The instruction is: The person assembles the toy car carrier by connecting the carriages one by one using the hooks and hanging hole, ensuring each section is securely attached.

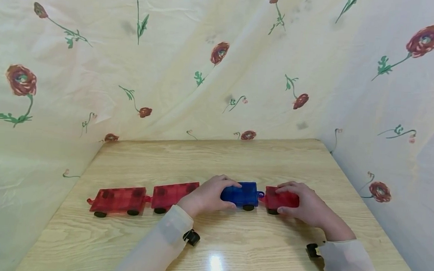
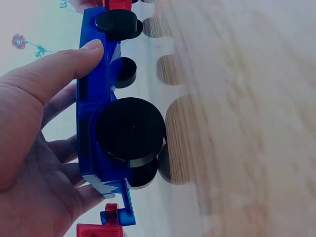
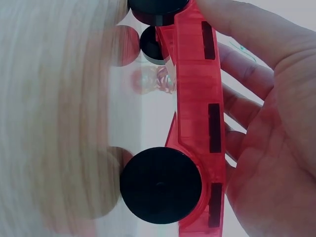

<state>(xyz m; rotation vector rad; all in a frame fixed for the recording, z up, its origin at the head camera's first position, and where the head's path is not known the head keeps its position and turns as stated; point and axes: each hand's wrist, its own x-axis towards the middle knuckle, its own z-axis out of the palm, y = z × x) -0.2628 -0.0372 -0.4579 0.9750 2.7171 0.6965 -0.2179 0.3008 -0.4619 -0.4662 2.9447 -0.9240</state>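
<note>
My left hand (image 1: 210,196) grips a translucent blue toy train car (image 1: 248,192) from above, thumb along its near side and fingers over the far side. In the left wrist view its black wheels (image 2: 131,129) stand at the table surface, and its blue hook (image 2: 128,205) meets the red hook of the car behind. My right hand (image 1: 308,204) holds a translucent red toy train car (image 1: 272,193) by its sides, covering its right end. Between these two cars, the blue ring coupling (image 1: 260,194) overlaps the red car's hook. Dark bars (image 3: 214,127) show along the red car's side.
Two more red cars, one end car (image 1: 119,200) and one beside my left wrist (image 1: 173,194), stand in line to the left, hook to hook. All rest on a wood-grain table (image 1: 238,162). Flower-patterned cloth (image 1: 176,74) surrounds its back and sides.
</note>
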